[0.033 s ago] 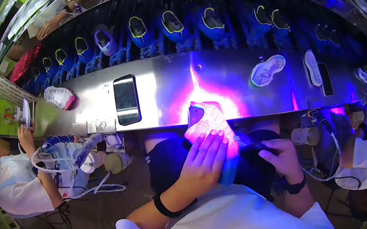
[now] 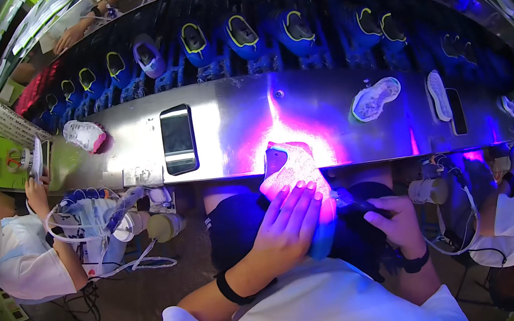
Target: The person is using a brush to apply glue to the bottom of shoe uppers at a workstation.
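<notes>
While the left hand [image 2: 286, 227] is gripping the shoe [image 2: 293, 171] at the steel bench's [image 2: 230, 124] near edge | right hand [image 2: 394, 219] fingers are clenching a dark UV torch [image 2: 350, 200] beside it | inspection seemingly underway, shoe not yet set back on bench.

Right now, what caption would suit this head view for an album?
Left hand steadies a shoe under violet light while right hand grips a dark tool.

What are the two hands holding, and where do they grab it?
The left hand lies flat over the side of a shoe. The right hand grips a small dark tool by its handle.
</notes>
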Motion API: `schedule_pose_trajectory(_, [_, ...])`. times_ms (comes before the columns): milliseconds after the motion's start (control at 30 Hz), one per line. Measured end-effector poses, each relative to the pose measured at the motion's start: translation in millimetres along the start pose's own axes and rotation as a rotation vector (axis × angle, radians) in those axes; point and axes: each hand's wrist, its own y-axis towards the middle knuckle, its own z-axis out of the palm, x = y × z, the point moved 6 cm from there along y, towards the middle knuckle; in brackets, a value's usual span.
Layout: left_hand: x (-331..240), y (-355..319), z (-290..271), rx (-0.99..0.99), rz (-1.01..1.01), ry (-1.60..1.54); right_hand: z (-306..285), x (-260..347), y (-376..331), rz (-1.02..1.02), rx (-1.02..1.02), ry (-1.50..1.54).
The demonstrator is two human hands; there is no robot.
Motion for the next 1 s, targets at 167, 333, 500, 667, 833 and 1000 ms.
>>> schedule_pose_trajectory(167, [-9.0, 16.5, 3.5, -0.003, 0.011, 0.026, -8.3, -10.9, -4.5, 0.046, 0.003, 0.045])
schedule_pose_trajectory(333, [-11.5, 31.5, 2.8, 0.031, -0.046, 0.052, -2.1, -28.1, -15.2, 0.104, -0.039, 0.216])
schedule_pose_trajectory(500, [-13.4, 47.5, 4.6, 0.017, -0.083, 0.091, 1.5, -29.1, -28.2, 0.17, -0.039, 0.294])
schedule_pose_trajectory(667, [-11.0, 66.2, 2.0, -0.067, -0.131, 0.119, 2.4, -21.4, -42.7, 0.187, -0.041, 0.369])
schedule_pose_trajectory(833, [-6.3, 88.7, -1.1, -0.14, -0.132, 0.194, -6.9, -4.6, -44.8, 0.131, -0.204, 0.246])
schedule_pose_trajectory(1000, [-2.3, 102.5, -1.8, -0.202, -0.158, 0.128, -36.9, 49.4, -31.2, 0.025, -0.349, -0.067])
